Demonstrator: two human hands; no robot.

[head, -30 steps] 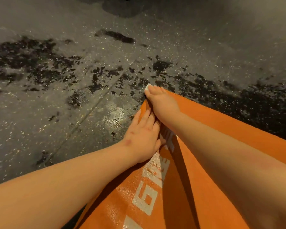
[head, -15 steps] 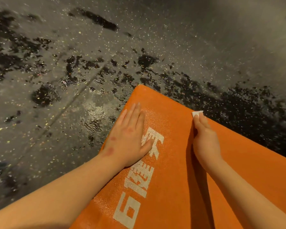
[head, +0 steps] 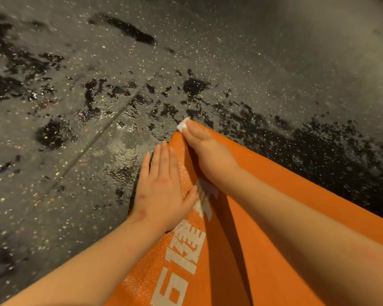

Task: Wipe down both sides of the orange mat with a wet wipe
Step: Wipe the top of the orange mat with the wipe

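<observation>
- An orange mat [head: 230,261] lies flat on the floor, running from the bottom right up to a far corner near the middle of the view.
- White lettering [head: 186,250] runs along the mat near its left edge.
- A small folded white wipe [head: 182,124] sits right on that far corner, partly hanging over it.
- The right hand [head: 208,151] reaches forward, fingers nearly straight and close together, pressing the wipe down with the fingertips. The thumb is hidden, so I cannot tell whether it hooks the wipe.
- The left hand [head: 161,191] lies flat and spread along the mat's left edge, palm down, holding nothing. Its outer fingers seem to spill onto the floor.
- The floor [head: 75,96] is dark and speckled, with black, shiny, wet-looking patches around the corner.
- Likely risks: the wipe is at the very corner, so a further push may slide it onto the dirty floor, and it would then smear grime back onto the mat.
- With only fingertips pressing, the wipe may bunch up or slip free.
- If the left hand lifts, the mat may shift or its corner curl.
- The underside is not in view and is likely still to be wiped.
</observation>
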